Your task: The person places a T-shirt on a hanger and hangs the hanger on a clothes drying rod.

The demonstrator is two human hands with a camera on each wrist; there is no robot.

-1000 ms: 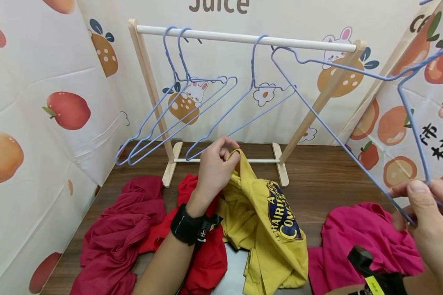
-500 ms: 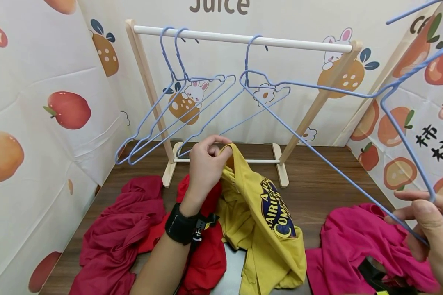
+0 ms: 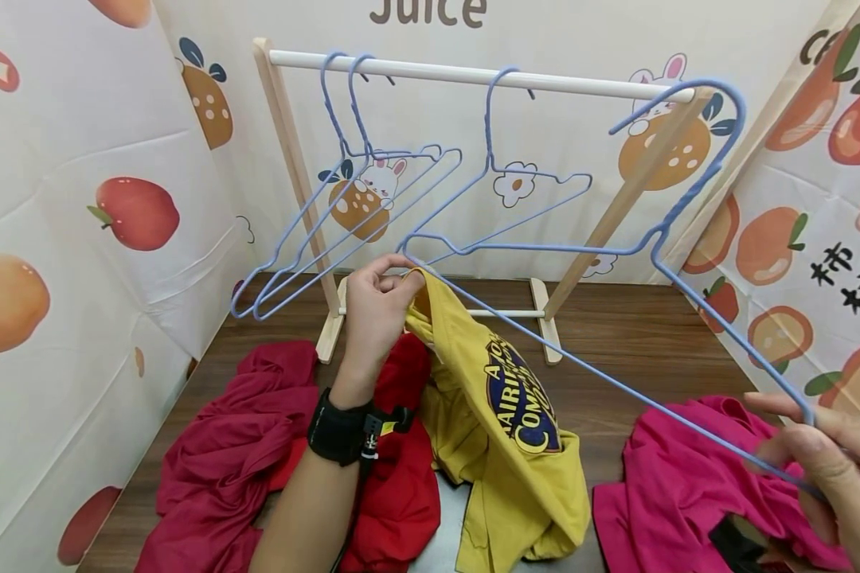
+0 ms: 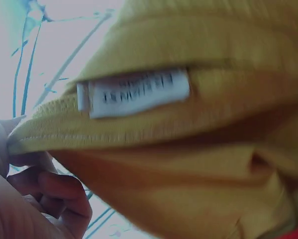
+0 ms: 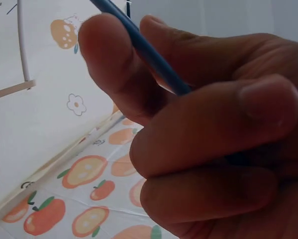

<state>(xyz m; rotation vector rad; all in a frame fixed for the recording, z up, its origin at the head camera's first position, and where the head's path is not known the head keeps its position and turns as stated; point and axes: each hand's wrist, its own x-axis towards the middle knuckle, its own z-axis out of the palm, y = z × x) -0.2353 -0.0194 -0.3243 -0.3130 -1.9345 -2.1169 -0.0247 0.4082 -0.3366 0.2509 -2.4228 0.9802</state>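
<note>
My left hand (image 3: 378,306) pinches the neckline of a yellow T-shirt (image 3: 466,382) and holds it raised, while the rest of the shirt drapes down to the table. A white label (image 4: 139,94) shows inside the collar in the left wrist view. At the right, my right hand (image 3: 824,469) grips one lower corner of a blue wire hanger (image 3: 559,350); its fingers curl round the wire (image 5: 158,64) in the right wrist view. The hanger's far corner overlaps the collar beside my left fingers in the head view, and its hook points up and left.
Behind stands a wooden rack with a white rail (image 3: 566,83), bearing several blue hangers (image 3: 502,167). A maroon garment (image 3: 236,454) and a red garment (image 3: 401,477) lie at left, a magenta garment (image 3: 688,477) at right. Printed cloth walls (image 3: 79,263) enclose the table.
The hanger in my right hand has moved left and down, its far corner now at the yellow T-shirt's collar. My left hand has shifted slightly left and up with the collar.
</note>
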